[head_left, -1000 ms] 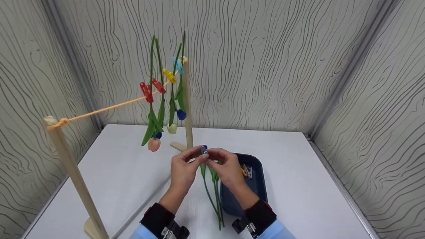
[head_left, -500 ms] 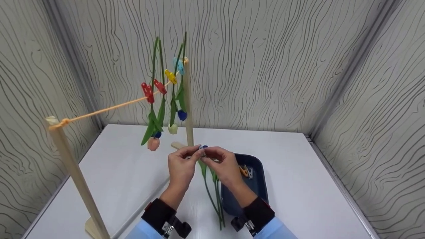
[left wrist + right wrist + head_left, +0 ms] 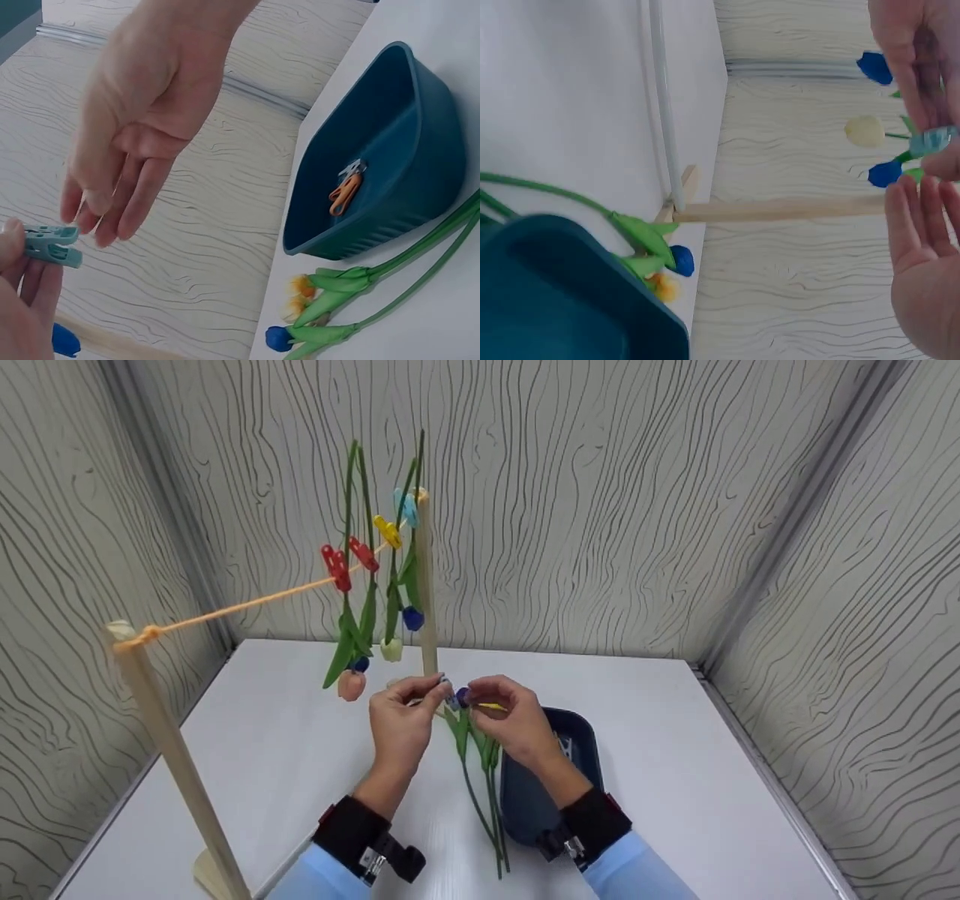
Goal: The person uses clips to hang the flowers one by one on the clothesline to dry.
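Note:
My left hand pinches a light blue-green clothespin between thumb and fingers, above the table. Just to its right, my right hand holds nothing; its fingers are loosely bent and apart from the clothespin. Below both hands lie several artificial tulips with green stems. Their heads, partly hidden by the hands in the head view, include a blue one and yellow-orange ones.
A cord runs between two wooden posts. Upside-down tulips hang there from red, yellow and light blue clothespins. A dark blue bin at right contains orange and grey-white clothespins.
Both hands were together at the clothespin. The right hand has released it and drawn off to the right, while the left hand has shifted slightly left with the clothespin.

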The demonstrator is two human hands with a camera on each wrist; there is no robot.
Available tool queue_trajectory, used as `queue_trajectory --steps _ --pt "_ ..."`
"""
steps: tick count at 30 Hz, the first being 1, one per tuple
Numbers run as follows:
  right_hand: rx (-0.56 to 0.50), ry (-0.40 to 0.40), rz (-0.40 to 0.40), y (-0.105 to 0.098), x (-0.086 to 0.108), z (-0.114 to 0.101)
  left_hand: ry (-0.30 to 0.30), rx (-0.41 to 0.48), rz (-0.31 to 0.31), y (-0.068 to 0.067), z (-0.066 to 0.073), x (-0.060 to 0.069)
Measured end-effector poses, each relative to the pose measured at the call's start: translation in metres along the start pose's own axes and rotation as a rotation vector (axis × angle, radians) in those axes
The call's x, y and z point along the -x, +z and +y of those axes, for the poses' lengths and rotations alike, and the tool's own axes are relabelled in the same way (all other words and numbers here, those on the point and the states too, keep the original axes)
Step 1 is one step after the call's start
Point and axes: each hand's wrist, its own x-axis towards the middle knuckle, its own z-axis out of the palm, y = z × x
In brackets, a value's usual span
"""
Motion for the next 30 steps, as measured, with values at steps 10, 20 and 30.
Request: queue_trajectory --steps 10,20,30 --pt "1.209 -0.414 -0.576 0.014 -0.044 0.048 0.054 -0.013 0.039 -0.015 0.011 -0.006" --pt "1.804 -0.763 -0.880 0.043 -0.042 0.096 0.081 -0.020 0.004 -0.010 0.013 -0.004" --pt "1.873 -0.762 -0.926 0.065 -0.050 0.098 0.072 -0.034 0.007 -0.017 0.016 -0.011"
